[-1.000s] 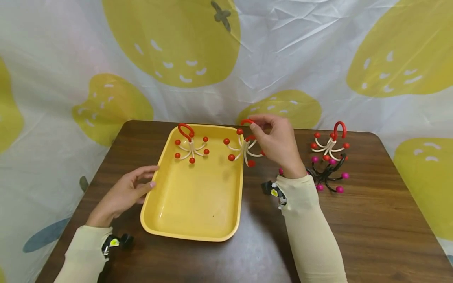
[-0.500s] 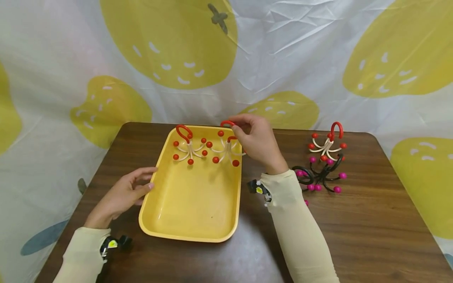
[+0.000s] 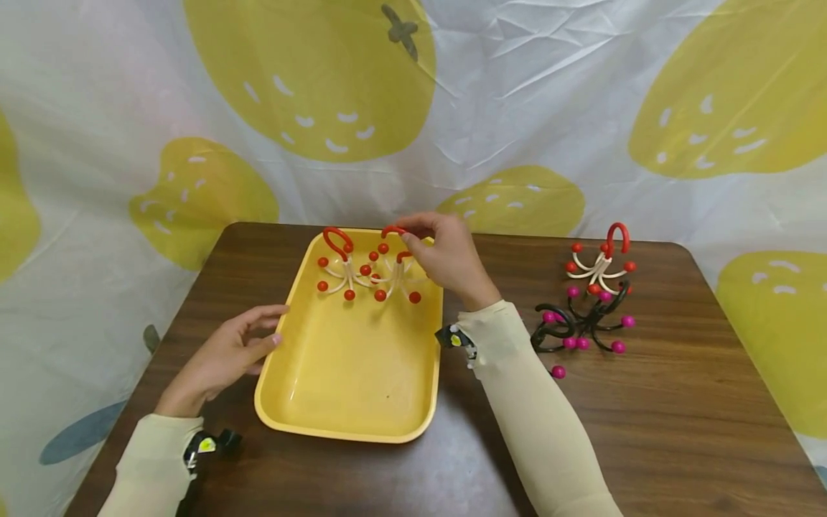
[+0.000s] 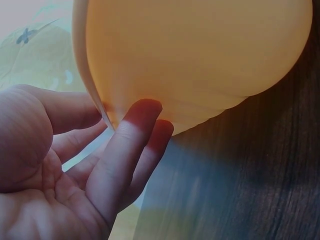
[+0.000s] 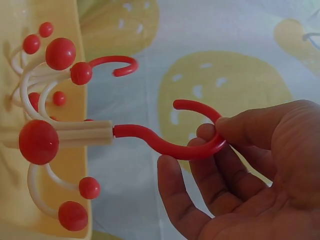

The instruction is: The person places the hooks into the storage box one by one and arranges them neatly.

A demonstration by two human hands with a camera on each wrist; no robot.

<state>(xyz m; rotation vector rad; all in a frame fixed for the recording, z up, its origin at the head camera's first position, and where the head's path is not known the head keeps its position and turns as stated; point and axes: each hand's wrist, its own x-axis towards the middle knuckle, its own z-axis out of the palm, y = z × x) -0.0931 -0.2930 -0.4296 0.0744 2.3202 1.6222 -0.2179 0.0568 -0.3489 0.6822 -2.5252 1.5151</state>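
My right hand (image 3: 446,255) pinches the red top hook of a cream octopus-style hook hanger (image 5: 95,132), whose curved arms end in red balls. It hangs upright over the far part of the yellow tray (image 3: 349,388). Just left of it in the head view, a matching hook hanger (image 3: 347,271) stands in the tray; whether the two touch cannot be told. My left hand (image 3: 222,359) holds the tray's left rim, with fingertips (image 4: 145,110) against its outer wall.
At the table's right stand another cream-and-red hook hanger (image 3: 601,267) and black hook hangers (image 3: 584,323) with magenta balls, partly behind my right sleeve. A patterned curtain (image 3: 465,108) hangs behind the wooden table (image 3: 685,402).
My right hand has carried the cream hook hanger left, from the tray's right edge to beside the one standing inside. The left hand stays on the rim.
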